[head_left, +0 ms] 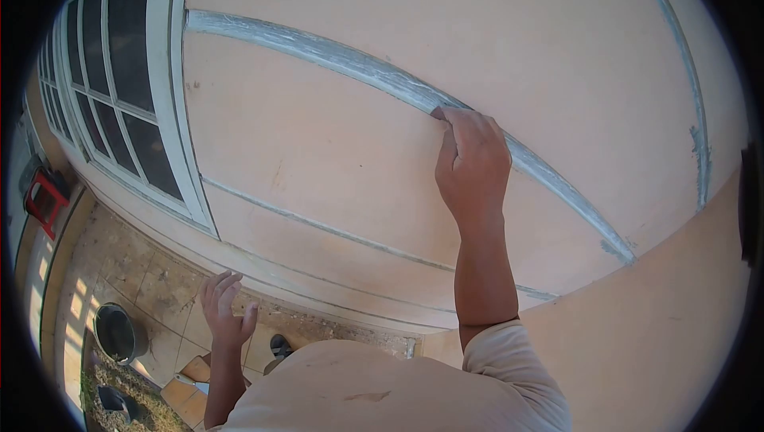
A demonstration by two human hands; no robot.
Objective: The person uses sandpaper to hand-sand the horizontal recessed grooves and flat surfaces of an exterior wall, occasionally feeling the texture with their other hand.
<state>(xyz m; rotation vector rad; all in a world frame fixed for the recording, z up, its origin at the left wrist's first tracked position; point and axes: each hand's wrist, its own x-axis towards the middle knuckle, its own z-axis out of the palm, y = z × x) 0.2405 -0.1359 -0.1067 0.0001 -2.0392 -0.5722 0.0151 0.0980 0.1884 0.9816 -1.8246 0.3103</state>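
My right hand (476, 149) is pressed to the wall on a long grey painted strip (334, 56). Between its bent fingers and the strip a small dark brown edge shows, which looks like a piece of sandpaper (437, 113); most of it is hidden under the hand. Whitish scuffs mark the strip to the left of the fingers. Lower down, my left hand (227, 307) hangs in the air away from the wall, its fingers apart and nothing in it. The pale peach wall (318, 122) fills most of the view.
A white-framed window (175, 98) borders the wall at left. Thinner grey lines (318, 235) cross the wall lower down, and another grey strip (686, 58) runs at right. On the tiled floor stand a dark bucket (119, 335) and, farther off, a red stool (49, 201).
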